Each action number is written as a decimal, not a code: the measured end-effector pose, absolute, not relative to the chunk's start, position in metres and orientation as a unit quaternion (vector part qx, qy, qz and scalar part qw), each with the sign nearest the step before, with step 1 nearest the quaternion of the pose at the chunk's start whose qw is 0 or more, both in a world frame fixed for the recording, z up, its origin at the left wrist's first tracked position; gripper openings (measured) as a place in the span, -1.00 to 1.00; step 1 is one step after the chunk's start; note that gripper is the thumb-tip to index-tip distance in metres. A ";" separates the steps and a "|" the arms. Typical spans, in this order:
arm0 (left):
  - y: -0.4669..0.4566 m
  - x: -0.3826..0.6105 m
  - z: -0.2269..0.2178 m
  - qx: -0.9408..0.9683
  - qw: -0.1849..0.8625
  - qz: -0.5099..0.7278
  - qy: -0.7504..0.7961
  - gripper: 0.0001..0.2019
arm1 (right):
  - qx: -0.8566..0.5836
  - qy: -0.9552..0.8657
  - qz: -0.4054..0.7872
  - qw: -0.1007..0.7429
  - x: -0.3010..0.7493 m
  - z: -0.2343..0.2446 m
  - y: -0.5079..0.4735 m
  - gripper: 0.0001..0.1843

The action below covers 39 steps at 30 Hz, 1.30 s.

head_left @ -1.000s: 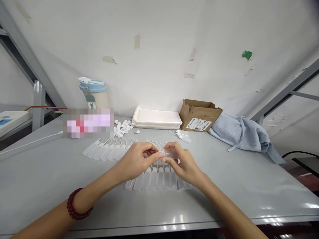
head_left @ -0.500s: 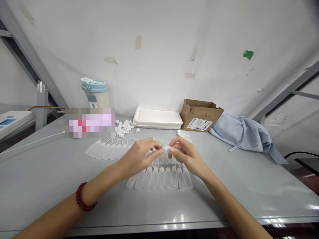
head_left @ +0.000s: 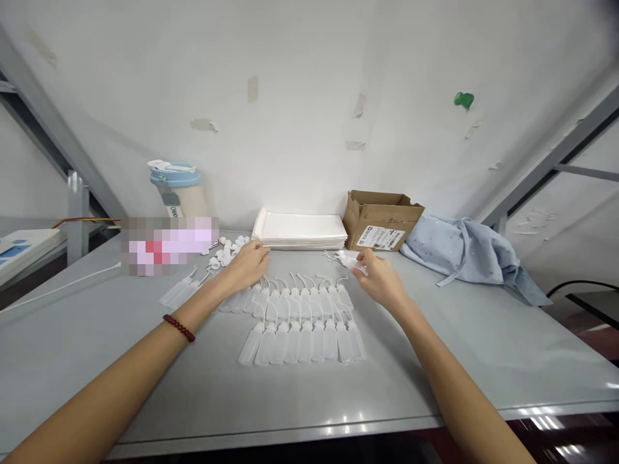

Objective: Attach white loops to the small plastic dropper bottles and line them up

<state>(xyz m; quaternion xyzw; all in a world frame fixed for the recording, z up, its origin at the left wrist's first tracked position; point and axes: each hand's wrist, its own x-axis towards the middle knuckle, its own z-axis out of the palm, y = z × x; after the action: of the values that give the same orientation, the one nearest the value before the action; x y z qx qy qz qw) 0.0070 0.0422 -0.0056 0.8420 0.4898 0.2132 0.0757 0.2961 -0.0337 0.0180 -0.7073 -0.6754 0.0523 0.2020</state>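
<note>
My right hand (head_left: 380, 277) is at the back right of the bottle rows, thumb and fingers closed on the end of a small translucent plastic bottle (head_left: 349, 260). Thin white tubes lie by that bottle's tip. To the left, my left hand (head_left: 247, 265) reaches over the table beside a heap of small white caps (head_left: 223, 252). Its fingers are stretched forward, partly hidden, and nothing shows in them. Between my arms, translucent bottles (head_left: 305, 341) with thin bent tubes on their necks lie side by side in rows. My left forearm covers part of the back row.
Behind the bottles are a stack of white trays (head_left: 300, 243) and an open cardboard box (head_left: 384, 222). Pale blue cloth (head_left: 464, 251) lies at the right. A blue-lidded tumbler (head_left: 181, 193) and a blurred pink item (head_left: 176, 245) stand at the left, near a white cable (head_left: 62, 287).
My hands have moved apart from the middle, where they met around a small white piece. The left went toward the caps, the right to the bottle at the back. The view shifted slightly.
</note>
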 end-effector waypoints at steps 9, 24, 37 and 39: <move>0.046 0.003 -0.007 0.853 0.068 0.173 0.488 -0.65 | -0.725 -0.677 0.024 0.124 0.292 0.010 -0.029 -0.80; 0.040 0.004 0.006 0.834 0.049 0.197 0.513 -0.75 | -0.727 -0.662 -0.001 0.180 0.302 0.014 -0.026 -0.88; -0.014 0.006 0.032 0.755 0.156 0.294 0.565 -0.75 | -0.661 -0.699 0.196 0.191 0.290 0.023 -0.051 -0.79; -0.017 0.009 0.033 0.748 0.175 0.306 0.562 -0.77 | -0.655 -0.695 0.221 0.197 0.289 0.020 -0.051 -0.80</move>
<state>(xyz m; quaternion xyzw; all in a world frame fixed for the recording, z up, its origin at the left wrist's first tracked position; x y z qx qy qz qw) 0.0086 -0.0170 0.0330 0.7484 0.5619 0.3057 0.1754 0.2887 -0.0506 0.0201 -0.6551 -0.6953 0.2207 0.1966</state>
